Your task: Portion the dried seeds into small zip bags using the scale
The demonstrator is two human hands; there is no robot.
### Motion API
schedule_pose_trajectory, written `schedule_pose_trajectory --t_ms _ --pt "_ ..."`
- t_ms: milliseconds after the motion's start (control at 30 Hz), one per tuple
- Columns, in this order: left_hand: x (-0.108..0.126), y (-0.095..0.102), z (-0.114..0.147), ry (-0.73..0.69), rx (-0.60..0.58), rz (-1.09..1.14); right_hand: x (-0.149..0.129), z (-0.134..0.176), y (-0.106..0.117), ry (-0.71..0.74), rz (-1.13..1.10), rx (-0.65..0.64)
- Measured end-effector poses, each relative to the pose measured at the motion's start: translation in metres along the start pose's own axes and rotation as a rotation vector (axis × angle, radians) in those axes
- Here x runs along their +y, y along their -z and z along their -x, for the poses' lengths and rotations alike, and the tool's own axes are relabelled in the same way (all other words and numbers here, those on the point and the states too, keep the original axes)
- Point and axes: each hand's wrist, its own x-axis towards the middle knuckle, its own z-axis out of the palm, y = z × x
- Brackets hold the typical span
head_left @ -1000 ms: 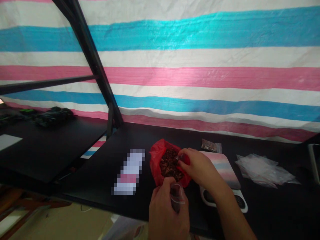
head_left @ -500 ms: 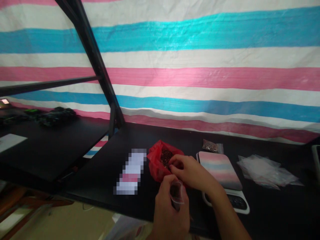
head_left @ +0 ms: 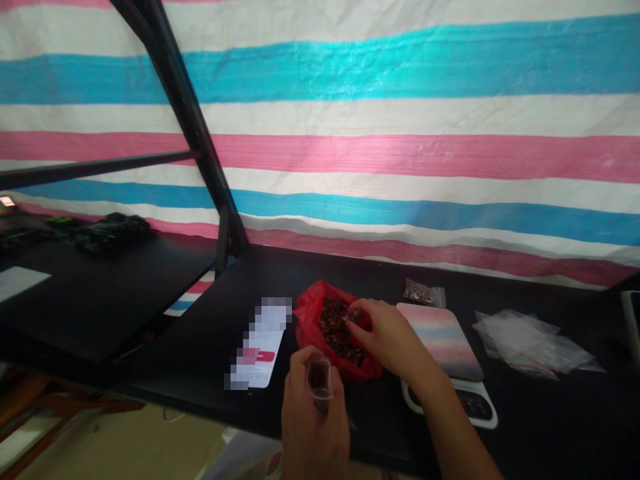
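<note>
A red plastic bag point(head_left: 311, 318) full of dark brown bits lies open on the black table point(head_left: 210, 333). My right hand point(head_left: 387, 337) reaches into it, fingertips among the brown bits; whether it pinches any is unclear. My left hand point(head_left: 310, 417) holds a small clear pouch point(head_left: 319, 379) upright near the table's front edge, just below and left of the red bag. The pouch's mouth faces up and some dark contents show inside.
A small scale point(head_left: 450, 363) with a reflective platform stands right of the red bag. A filled little pouch point(head_left: 423, 292) lies behind it, and a heap of empty clear pouches point(head_left: 530, 340) at the right. A blurred card point(head_left: 260, 343) lies left of the bag. A black frame post point(head_left: 200, 143) rises at the left.
My left hand has moved left with the pouch. My right hand went from the pouch's mouth back into the red bag, which now lies more open.
</note>
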Motion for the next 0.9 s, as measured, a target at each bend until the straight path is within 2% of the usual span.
schedule_pose_trajectory --t_ms 133,300,400,533,633,700,800,900 --pt "0.01 0.0 -0.001 0.023 -0.071 0.117 -0.012 0.0 -0.009 0.036 -0.009 -0.02" --pt "0.016 -0.003 -0.009 -0.008 -0.079 0.209 -0.012 0.001 -0.011 0.032 -0.284 -0.098" --pt "0.014 -0.006 -0.015 -0.025 -0.067 0.22 -0.006 0.001 -0.008 0.01 -0.349 -0.116" --pt "0.012 -0.009 -0.02 -0.071 0.041 0.116 0.006 0.003 0.001 -0.021 -0.366 -0.106" --pt "0.015 -0.011 -0.017 -0.183 0.129 0.0 0.013 0.006 0.008 -0.05 -0.319 -0.102" --pt "0.019 -0.013 -0.01 -0.266 0.139 0.0 0.016 0.008 0.013 -0.066 -0.314 -0.106" --pt "0.026 -0.018 0.001 -0.244 0.066 0.067 0.017 0.011 0.019 -0.07 -0.366 -0.081" --pt "0.031 -0.019 0.0 -0.158 -0.122 0.097 0.016 0.013 0.025 -0.06 -0.443 -0.044"
